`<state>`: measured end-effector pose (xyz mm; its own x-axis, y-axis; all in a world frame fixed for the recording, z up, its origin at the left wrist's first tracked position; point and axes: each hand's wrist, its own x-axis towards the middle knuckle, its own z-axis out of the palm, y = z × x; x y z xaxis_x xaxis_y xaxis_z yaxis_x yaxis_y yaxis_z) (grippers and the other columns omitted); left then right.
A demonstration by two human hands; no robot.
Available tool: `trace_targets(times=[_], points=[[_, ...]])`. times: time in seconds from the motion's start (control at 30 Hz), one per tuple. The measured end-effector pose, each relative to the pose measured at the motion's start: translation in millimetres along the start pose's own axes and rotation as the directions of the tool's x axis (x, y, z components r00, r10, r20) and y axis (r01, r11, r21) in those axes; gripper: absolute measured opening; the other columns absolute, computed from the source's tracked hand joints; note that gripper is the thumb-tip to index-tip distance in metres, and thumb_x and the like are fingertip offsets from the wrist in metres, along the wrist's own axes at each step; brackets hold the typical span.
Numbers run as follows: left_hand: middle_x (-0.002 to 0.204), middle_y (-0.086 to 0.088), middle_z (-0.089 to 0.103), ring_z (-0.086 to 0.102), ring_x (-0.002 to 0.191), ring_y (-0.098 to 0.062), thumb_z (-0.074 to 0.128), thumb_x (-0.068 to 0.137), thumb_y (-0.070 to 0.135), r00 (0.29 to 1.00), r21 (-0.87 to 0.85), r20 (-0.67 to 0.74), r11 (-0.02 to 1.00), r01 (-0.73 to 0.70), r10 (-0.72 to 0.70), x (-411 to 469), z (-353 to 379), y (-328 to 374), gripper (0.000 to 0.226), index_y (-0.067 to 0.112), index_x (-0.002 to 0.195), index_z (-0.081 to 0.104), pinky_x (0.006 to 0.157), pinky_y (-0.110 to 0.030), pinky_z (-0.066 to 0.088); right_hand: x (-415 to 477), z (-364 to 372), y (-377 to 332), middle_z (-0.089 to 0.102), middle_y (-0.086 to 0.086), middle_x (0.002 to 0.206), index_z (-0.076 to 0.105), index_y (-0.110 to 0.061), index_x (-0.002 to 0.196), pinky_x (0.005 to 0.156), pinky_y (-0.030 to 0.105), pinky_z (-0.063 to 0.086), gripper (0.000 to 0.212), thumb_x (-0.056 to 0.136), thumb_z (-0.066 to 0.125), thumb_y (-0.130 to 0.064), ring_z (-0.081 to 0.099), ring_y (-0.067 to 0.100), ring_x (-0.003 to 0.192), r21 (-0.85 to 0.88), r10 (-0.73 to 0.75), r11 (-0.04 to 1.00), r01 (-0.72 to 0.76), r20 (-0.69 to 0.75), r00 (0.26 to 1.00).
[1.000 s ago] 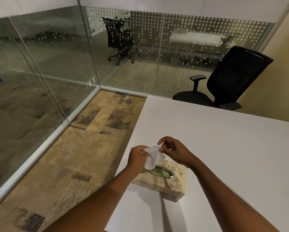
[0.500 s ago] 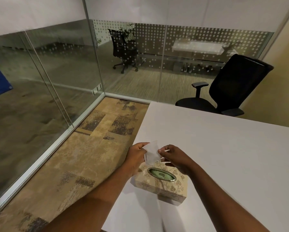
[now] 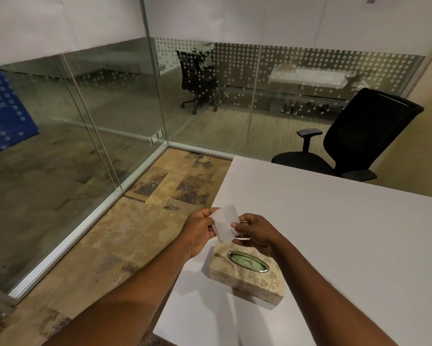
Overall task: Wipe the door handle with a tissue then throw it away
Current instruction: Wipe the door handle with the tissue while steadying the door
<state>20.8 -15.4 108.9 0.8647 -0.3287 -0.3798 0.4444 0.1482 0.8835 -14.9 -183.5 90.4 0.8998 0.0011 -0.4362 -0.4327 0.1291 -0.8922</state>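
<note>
A small white tissue [image 3: 224, 221] is held flat between both hands just above the near left corner of the white table [image 3: 335, 221]. My left hand [image 3: 198, 233] pinches its upper left edge and my right hand [image 3: 256, 232] pinches its lower right edge. Directly below them a floral beige tissue box [image 3: 245, 273] with a metal-rimmed oval slot lies on the table. No door handle or bin shows in this view.
Glass partition walls [image 3: 85, 136] run along the left and the back, meeting at a corner post. A black office chair [image 3: 355, 136] stands behind the table at the right. Patterned carpet [image 3: 125, 236] covers the floor between the glass and the table.
The tissue, crumpled a second ago, is now spread flat between both hands. The view has tilted up, so hands and box sit lower in the frame.
</note>
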Motion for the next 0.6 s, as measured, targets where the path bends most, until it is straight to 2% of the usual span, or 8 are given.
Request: trace_targets(times=[0.1,0.2,0.27,0.33,0.37,0.5,0.6], points=[[0.11,-0.022,0.058,0.057,0.093,-0.036,0.038,0.083,-0.011,1.0,-0.05,-0.003,0.999,0.018,-0.019,-7,-16,12,0.033,-0.004,0.105,0.062,0.076,-0.043,0.053,7,12,-8,0.064,0.013,0.089,0.061,-0.008,0.09,0.065,0.034,0.056,0.006,0.087,0.066,-0.005,0.062,0.027,0.082,-0.066,-0.023,0.998,0.021,-0.039,0.999],[0.111,-0.023,0.056,0.056,0.098,-0.036,0.047,0.089,0.003,0.998,-0.089,-0.066,0.996,0.016,-0.022,-16,-39,22,0.028,-0.007,0.111,0.061,0.08,-0.046,0.052,17,35,-18,0.063,0.013,0.092,0.064,-0.009,0.093,0.06,0.031,0.054,0.01,0.086,0.065,-0.002,0.06,0.025,0.083,-0.123,-0.055,0.991,0.054,-0.005,0.998],[0.107,-0.021,0.063,0.061,0.095,-0.03,0.058,0.089,0.009,0.994,0.103,-0.093,0.994,-0.044,0.053,-23,-57,27,0.023,-0.001,0.109,0.064,0.081,-0.042,0.053,25,58,-25,0.062,0.015,0.098,0.065,-0.01,0.094,0.067,0.032,0.054,0.011,0.085,0.066,-0.003,0.06,0.026,0.088,-0.175,-0.08,0.981,0.087,0.045,0.996],[0.096,-0.016,0.067,0.063,0.086,-0.024,0.066,0.085,0.01,0.984,0.348,-0.112,0.933,-0.095,0.142,-30,-74,31,0.011,0.004,0.095,0.068,0.075,-0.036,0.053,34,82,-29,0.063,0.017,0.102,0.064,-0.011,0.096,0.074,0.036,0.051,0.013,0.084,0.068,-0.005,0.06,0.029,0.092,-0.214,-0.1,0.97,0.115,0.081,0.992],[0.089,-0.015,0.066,0.062,0.081,-0.024,0.067,0.085,0.009,0.974,0.406,-0.139,0.907,-0.11,0.18,-32,-84,33,0.007,0.004,0.089,0.068,0.072,-0.035,0.052,38,96,-30,0.063,0.017,0.102,0.063,-0.011,0.097,0.074,0.037,0.05,0.015,0.083,0.07,-0.008,0.06,0.029,0.093,-0.223,-0.099,0.968,0.116,0.085,0.991],[0.084,-0.016,0.063,0.059,0.077,-0.024,0.064,0.087,0.008,0.895,0.391,-0.349,0.911,-0.132,0.279,-40,-131,44,0.016,-0.007,0.089,0.067,0.067,-0.037,0.05,50,156,-35,0.067,0.013,0.11,0.057,-0.01,0.111,0.084,0.04,0.054,0.047,0.074,0.08,-0.028,0.064,0.028,0.102,-0.214,-0.012,0.976,0.033,0.098,0.995],[0.082,-0.016,0.062,0.058,0.077,-0.024,0.063,0.087,0.011,0.853,0.449,-0.398,0.882,-0.139,0.337,-48,-170,51,0.019,-0.008,0.087,0.067,0.064,-0.034,0.047,54,199,-33,0.066,0.014,0.111,0.053,-0.01,0.116,0.081,0.041,0.056,0.052,0.073,0.081,-0.02,0.066,0.026,0.098,-0.211,0.022,0.977,0.018,0.185,0.983]])
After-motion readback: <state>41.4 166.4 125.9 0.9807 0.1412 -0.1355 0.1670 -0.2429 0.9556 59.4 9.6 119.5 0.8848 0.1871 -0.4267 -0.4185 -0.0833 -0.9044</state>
